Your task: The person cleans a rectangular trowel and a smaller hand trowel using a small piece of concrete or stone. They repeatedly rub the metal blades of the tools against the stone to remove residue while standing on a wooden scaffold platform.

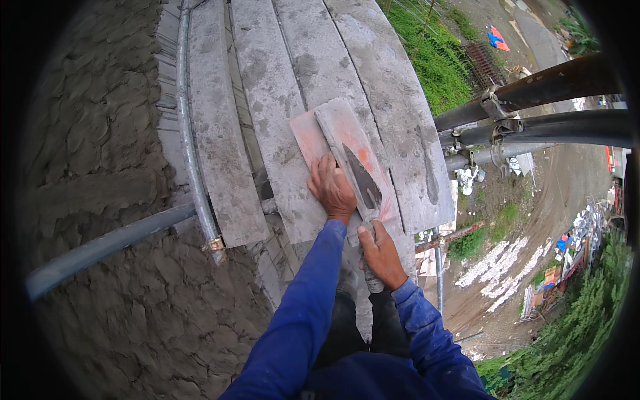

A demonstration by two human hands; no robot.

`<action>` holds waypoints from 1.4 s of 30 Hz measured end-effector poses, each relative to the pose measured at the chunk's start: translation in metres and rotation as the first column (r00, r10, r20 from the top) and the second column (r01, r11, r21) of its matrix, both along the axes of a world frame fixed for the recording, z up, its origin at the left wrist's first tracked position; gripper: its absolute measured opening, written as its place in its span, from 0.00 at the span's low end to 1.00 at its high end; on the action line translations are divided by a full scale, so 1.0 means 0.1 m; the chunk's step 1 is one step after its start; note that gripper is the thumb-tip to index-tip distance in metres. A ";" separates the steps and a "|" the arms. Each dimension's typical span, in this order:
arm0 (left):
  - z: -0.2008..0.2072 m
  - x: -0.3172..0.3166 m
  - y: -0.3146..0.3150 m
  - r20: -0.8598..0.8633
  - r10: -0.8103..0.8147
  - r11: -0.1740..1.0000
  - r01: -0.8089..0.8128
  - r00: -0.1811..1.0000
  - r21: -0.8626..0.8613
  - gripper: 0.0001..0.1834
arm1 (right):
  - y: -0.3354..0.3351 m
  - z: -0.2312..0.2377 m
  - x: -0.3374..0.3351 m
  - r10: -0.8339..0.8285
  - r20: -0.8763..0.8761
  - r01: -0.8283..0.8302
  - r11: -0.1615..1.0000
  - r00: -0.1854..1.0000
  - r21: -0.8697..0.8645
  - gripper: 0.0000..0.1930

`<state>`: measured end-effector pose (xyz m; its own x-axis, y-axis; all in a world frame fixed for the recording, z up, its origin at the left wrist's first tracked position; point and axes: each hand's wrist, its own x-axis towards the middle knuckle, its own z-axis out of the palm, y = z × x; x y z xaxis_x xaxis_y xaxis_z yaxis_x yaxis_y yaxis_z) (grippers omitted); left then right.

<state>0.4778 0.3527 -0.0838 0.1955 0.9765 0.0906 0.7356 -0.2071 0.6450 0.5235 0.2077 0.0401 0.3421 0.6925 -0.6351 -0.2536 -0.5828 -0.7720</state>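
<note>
Along my left side I have a rough grey plastered wall (93, 127), with a galvanised metal pole (182, 87) running between it and the grey, stained scaffold planks (400, 93). A thicker grey pipe (110, 250) crosses in front of the wall at lower left. To my right, two dark steel pipes (567, 130) joined by metal clamps (495, 110) bar that side, with green grass (427, 53) and a brown dirt track (567, 193) far below. The pointed, dark-bladed trowel (361, 175) lies over the reddish-grey rectangular board (307, 137), above the planks. Its tip points away from the body and slightly left, its handle back toward me; its long axis runs nearly parallel to the board's raised grey bar (328, 130). My right hand (383, 253) is wrapped around the trowel's handle. My left hand (332, 190) rests on the board beside the bar, fingers together; I cannot tell whether it grips.
</note>
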 end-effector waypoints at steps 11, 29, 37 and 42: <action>-0.04 0.06 0.02 0.007 -0.002 1.000 0.002 1.000 0.027 0.29 | 0.54 -0.14 0.49 0.206 0.046 -0.209 0.975 0.977 0.076 0.22; -0.11 -0.10 0.06 -0.029 0.033 0.991 -0.028 0.999 0.132 0.25 | 0.64 0.01 0.30 0.247 0.306 -0.261 0.965 0.920 0.005 0.27; -0.15 -0.05 0.01 -0.125 -0.021 0.994 0.034 0.992 0.104 0.29 | 1.31 -0.16 0.48 0.388 0.469 -0.362 0.920 0.793 -0.150 0.28; -0.09 -0.10 0.01 -0.046 0.001 0.996 0.003 0.999 0.086 0.28 | 0.98 -0.07 0.41 0.432 0.499 -0.367 0.902 0.751 -0.228 0.27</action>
<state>0.4681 0.3541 -0.0928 0.2026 0.9652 0.1650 0.7638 -0.2613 0.5902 0.5640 0.3060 0.0332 0.3517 0.7797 -0.5181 0.4468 -0.6262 -0.6390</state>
